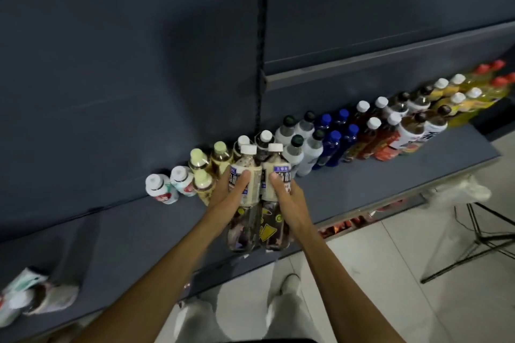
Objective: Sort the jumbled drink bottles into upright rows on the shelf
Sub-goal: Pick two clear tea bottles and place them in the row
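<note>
Two tall white-capped tea bottles stand side by side on the dark grey shelf (125,234). My left hand (230,193) grips the left tea bottle (246,172) round its cream label. My right hand (287,192) grips the right tea bottle (276,175) the same way. Behind them a double row of upright bottles (334,133) runs along the shelf's back wall to the right. Pale-capped tea bottles (206,161) and two small white bottles (170,185) stand to the left.
A crumpled white packet (30,295) lies on the shelf at the far left. A lower shelf with red packs (348,224) shows under the front edge. A black tripod leg (473,248) stands on the tiled floor at right. My legs and a shoe (287,287) are below.
</note>
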